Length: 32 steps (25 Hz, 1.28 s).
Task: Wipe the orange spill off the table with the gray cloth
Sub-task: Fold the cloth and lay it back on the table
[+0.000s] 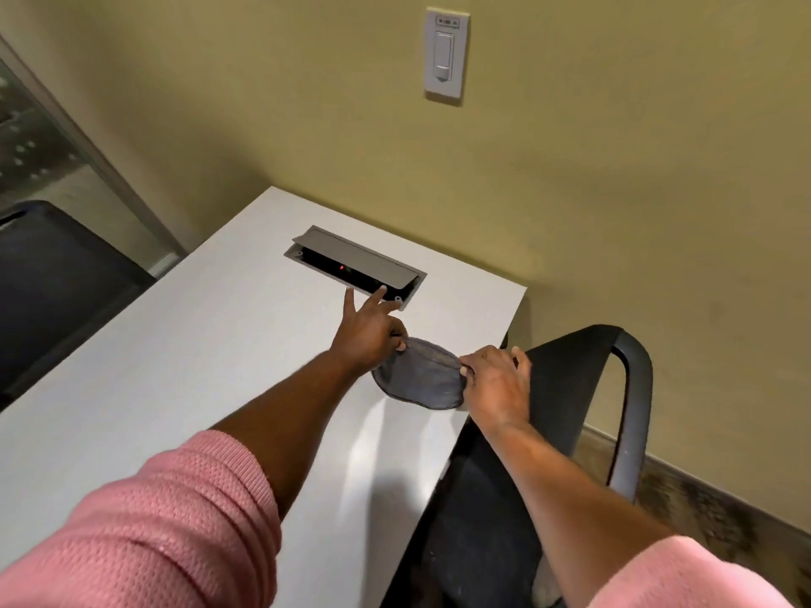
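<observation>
The soft gray fabric cloth [419,379] hung stretched over the white tabletop [184,344] near its right edge, left hand [366,335] and right hand [496,383] fingers pinched on opposite edges (no orange spill visible). Judged light, limp; edge grips suit.

No readable text anywhere. A small dark label strip at the top of the wall switch plate [446,58], its characters too blurred to make out. A tiny red light inside the open power box [356,266] set into the table [175,344] near its far edge, no number or sign beside it. No brand or label on the gray cloth [421,374].
</observation>
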Motion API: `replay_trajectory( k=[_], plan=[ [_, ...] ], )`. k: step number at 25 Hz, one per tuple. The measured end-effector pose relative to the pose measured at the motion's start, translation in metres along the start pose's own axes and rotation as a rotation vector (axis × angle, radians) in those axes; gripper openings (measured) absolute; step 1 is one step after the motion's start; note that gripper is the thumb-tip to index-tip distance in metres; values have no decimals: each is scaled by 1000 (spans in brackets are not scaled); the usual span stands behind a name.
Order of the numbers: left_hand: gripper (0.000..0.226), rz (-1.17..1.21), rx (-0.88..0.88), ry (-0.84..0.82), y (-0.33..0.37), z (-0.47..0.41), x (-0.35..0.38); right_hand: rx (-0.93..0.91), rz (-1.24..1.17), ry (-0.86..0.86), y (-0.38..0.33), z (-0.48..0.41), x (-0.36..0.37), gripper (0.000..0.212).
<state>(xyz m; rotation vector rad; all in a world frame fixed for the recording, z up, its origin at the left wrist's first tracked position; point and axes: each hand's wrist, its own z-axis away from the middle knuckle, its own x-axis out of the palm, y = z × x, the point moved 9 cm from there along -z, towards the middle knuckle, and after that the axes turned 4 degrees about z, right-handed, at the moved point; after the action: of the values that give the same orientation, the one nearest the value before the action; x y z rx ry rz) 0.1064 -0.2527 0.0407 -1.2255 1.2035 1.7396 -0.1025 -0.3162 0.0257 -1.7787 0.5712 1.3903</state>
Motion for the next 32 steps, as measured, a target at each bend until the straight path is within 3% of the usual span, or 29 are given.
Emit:
replay_trajectory(
  k=[6,11,16,20,24,32],
  plan=[
    [17,-3,-32,-11,5,-87,30,66,105,-57,46,-75,31,26],
    [20,-21,-36,-14,4,-148,61,141,18,-35,83,-127,61,21],
    [22,-26,-60,10,-3,-194,98,177,120,-160,107,-167,101,23],
    [28,-40,-82,67,-9,-203,124,193,80,-177,106,-180,132,35],
    [49,-3,-128,65,-14,-187,160,141,39,-257,85,-168,170,65],
    [74,61,-174,-50,-29,-160,212,79,89,-418,80,-148,206,76]
  ],
)
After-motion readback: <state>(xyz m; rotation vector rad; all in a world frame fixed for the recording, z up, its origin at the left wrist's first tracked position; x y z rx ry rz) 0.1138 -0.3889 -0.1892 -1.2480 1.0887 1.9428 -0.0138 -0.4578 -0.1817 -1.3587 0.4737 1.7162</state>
